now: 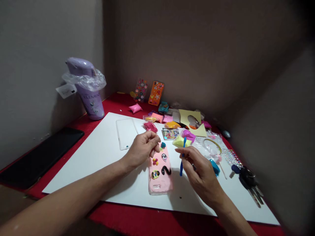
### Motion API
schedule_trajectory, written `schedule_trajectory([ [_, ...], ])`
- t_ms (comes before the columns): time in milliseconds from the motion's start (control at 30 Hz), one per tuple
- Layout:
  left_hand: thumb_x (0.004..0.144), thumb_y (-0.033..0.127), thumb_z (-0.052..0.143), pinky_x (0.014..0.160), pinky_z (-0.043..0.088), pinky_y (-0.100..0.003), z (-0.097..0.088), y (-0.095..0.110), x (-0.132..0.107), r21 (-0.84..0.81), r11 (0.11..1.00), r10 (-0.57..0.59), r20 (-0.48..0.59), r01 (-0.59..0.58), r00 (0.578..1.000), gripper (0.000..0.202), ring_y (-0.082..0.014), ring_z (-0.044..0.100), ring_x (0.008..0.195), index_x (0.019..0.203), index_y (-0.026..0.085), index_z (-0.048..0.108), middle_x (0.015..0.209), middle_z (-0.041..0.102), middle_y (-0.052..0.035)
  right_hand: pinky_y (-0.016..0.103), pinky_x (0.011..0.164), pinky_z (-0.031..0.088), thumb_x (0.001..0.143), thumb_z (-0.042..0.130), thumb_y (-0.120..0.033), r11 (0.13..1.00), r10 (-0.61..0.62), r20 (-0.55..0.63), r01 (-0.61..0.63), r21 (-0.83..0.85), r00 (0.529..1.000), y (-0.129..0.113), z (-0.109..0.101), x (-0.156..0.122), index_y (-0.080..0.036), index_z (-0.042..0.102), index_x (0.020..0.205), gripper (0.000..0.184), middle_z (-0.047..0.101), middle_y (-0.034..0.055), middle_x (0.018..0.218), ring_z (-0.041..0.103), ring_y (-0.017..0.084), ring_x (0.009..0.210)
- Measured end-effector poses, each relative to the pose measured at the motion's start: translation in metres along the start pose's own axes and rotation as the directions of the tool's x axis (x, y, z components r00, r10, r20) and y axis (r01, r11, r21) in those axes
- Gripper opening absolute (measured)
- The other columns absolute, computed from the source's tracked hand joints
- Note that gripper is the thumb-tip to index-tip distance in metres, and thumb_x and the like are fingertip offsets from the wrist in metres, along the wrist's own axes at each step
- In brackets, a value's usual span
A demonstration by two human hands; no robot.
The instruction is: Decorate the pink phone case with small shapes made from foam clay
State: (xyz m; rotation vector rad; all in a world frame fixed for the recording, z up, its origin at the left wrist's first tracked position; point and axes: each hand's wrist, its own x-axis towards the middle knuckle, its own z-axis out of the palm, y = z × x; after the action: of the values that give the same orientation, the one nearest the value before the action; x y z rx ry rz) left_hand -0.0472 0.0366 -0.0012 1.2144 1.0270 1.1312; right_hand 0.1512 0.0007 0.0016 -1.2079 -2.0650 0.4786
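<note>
A pink phone case (159, 175) with small clay decorations lies on a white sheet (103, 154) before me. My left hand (142, 149) hovers over the case's top end, fingers curled and pinched together; what they hold is too small to make out. My right hand (199, 172) pinches a thin blue modelling tool (182, 156), held nearly upright just right of the case. A clear phone case (125, 132) lies on the sheet to the left.
A purple tumbler (90, 90) wrapped in plastic stands at the back left. A black flat device (39, 157) lies on the red table. Clay packets (157, 121), two decorated cases (150, 91), yellow paper (190, 119), tape and keys (248, 183) crowd the back and right.
</note>
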Motion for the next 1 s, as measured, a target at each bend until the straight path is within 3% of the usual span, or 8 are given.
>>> schedule_trajectory([
  [133, 0.088, 0.033, 0.051, 0.035, 0.028, -0.014, -0.001, 0.001, 0.000, 0.016, 1.000, 0.014, 0.022, -0.014, 1.000, 0.026, -0.0026, 0.041, 0.037, 0.069, 0.015, 0.050, 0.055, 0.058, 0.0022, 0.034, 0.076, 0.047, 0.086, 0.035, -0.011, 0.970, -0.082, 0.116, 0.053, 0.238, 0.990, -0.005, -0.005, -0.004, -0.023, 0.046, 0.124, 0.041, 0.052, 0.0060, 0.096, 0.052, 0.018, 0.088],
  [367, 0.089, 0.035, 0.051, 0.036, 0.029, -0.014, -0.002, -0.002, 0.000, 0.030, 0.998, 0.055, 0.042, -0.056, 0.998, 0.030, -0.0025, 0.041, 0.038, 0.067, 0.014, 0.050, 0.054, 0.056, 0.0028, 0.043, 0.098, 0.044, 0.084, 0.039, -0.011, 0.931, -0.180, 0.246, 0.084, 0.355, 0.952, -0.015, -0.006, -0.012, -0.023, 0.033, 0.138, 0.056, 0.048, 0.0112, 0.123, 0.052, 0.022, 0.109],
  [467, 0.089, 0.034, 0.050, 0.035, 0.029, -0.014, -0.002, -0.003, 0.001, 0.015, 0.998, 0.055, 0.047, -0.056, 0.997, 0.029, -0.0025, 0.041, 0.037, 0.067, 0.014, 0.050, 0.053, 0.055, 0.0028, 0.039, 0.089, 0.050, 0.087, 0.042, -0.010, 0.934, -0.212, 0.177, 0.146, 0.325, 0.961, -0.016, -0.002, -0.013, -0.022, 0.037, 0.136, 0.051, 0.055, 0.0111, 0.115, 0.056, 0.021, 0.103],
  [567, 0.089, 0.032, 0.050, 0.035, 0.029, -0.013, -0.002, -0.004, 0.001, 0.003, 0.999, 0.041, 0.037, -0.041, 0.998, 0.027, -0.0022, 0.040, 0.035, 0.068, 0.015, 0.050, 0.053, 0.055, 0.0029, 0.032, 0.073, 0.052, 0.086, 0.046, -0.006, 0.925, -0.259, 0.045, 0.234, 0.300, 0.965, -0.014, 0.004, -0.014, -0.021, 0.052, 0.121, 0.038, 0.062, 0.0068, 0.093, 0.061, 0.017, 0.086],
  [633, 0.089, 0.031, 0.050, 0.035, 0.028, -0.013, -0.001, -0.003, 0.001, 0.002, 0.999, 0.032, 0.032, -0.032, 0.999, 0.027, -0.0019, 0.039, 0.035, 0.068, 0.014, 0.050, 0.052, 0.055, 0.0030, 0.028, 0.064, 0.050, 0.087, 0.048, -0.006, 0.923, -0.252, 0.017, 0.235, 0.304, 0.968, -0.012, 0.008, -0.016, -0.019, 0.057, 0.112, 0.030, 0.062, 0.0041, 0.081, 0.060, 0.014, 0.074],
  [867, 0.088, 0.030, 0.051, 0.035, 0.030, -0.013, -0.001, 0.000, 0.001, 0.018, 0.999, 0.028, 0.027, -0.029, 0.999, 0.026, -0.0021, 0.040, 0.035, 0.068, 0.014, 0.050, 0.051, 0.055, 0.0036, 0.025, 0.061, 0.044, 0.091, 0.047, -0.015, 0.944, -0.112, 0.101, 0.075, 0.322, 0.989, -0.013, 0.020, -0.018, -0.019, 0.056, 0.090, 0.010, 0.056, 0.0012, 0.076, 0.054, 0.011, 0.067],
  [1000, 0.089, 0.029, 0.051, 0.035, 0.030, -0.013, -0.001, 0.000, 0.000, 0.017, 1.000, 0.025, 0.024, -0.026, 0.999, 0.025, -0.0018, 0.039, 0.035, 0.068, 0.014, 0.051, 0.050, 0.054, 0.0041, 0.025, 0.058, 0.041, 0.092, 0.045, -0.021, 0.957, -0.071, 0.193, 0.012, 0.291, 0.979, -0.012, 0.026, -0.015, -0.019, 0.056, 0.086, 0.013, 0.055, 0.0004, 0.073, 0.051, 0.011, 0.063],
])
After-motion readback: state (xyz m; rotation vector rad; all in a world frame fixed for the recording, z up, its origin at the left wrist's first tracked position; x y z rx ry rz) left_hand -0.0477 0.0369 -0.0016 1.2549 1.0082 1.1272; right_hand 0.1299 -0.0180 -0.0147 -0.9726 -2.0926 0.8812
